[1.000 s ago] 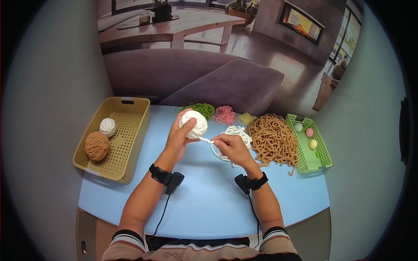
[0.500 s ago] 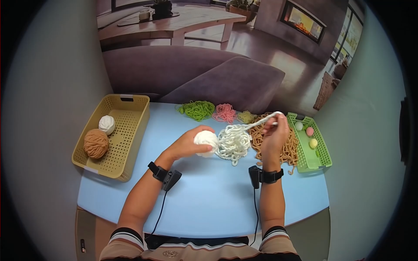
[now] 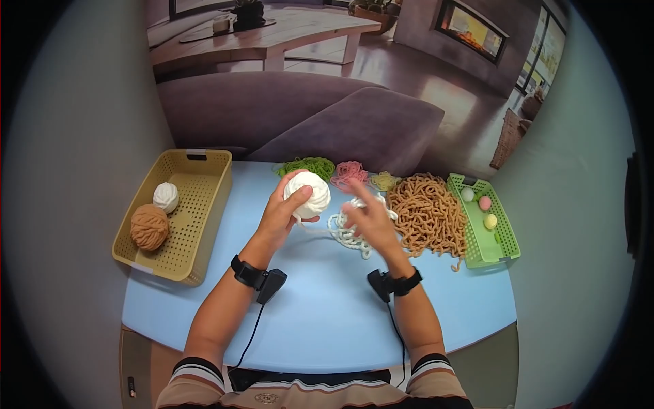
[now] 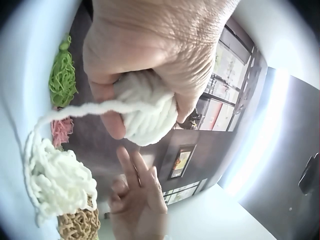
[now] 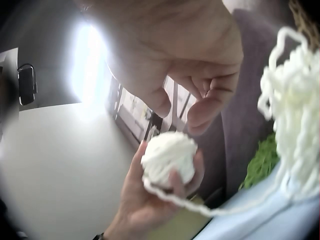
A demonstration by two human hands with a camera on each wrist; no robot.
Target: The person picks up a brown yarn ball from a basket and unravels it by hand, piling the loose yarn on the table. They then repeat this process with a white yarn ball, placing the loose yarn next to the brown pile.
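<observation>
My left hand (image 3: 276, 215) grips a ball of thick white yarn (image 3: 308, 195), thumb across its front and fingers behind. From the ball a white strand (image 4: 85, 109) droops to a loose white yarn heap (image 3: 354, 225) on the blue table. My right hand (image 3: 371, 221), slightly blurred, hovers over that heap with fingers spread and nothing between them. In the right wrist view its thumb and forefinger stand apart, just above the ball (image 5: 170, 157) held by the other hand.
At left a yellow basket (image 3: 219, 204) holds a brown yarn ball (image 3: 149, 227) and a smaller white one (image 3: 165, 197). Tangled brown yarn (image 3: 428, 218) lies beside a green basket (image 3: 505, 228) with small balls. Green (image 3: 310, 172), pink (image 3: 351, 172) and pale yellow yarn (image 3: 385, 180) lie along the back.
My right hand pulled a white strand up to the right, then let it go and came back left toward the ball. The left hand moved right with the ball, then back left.
</observation>
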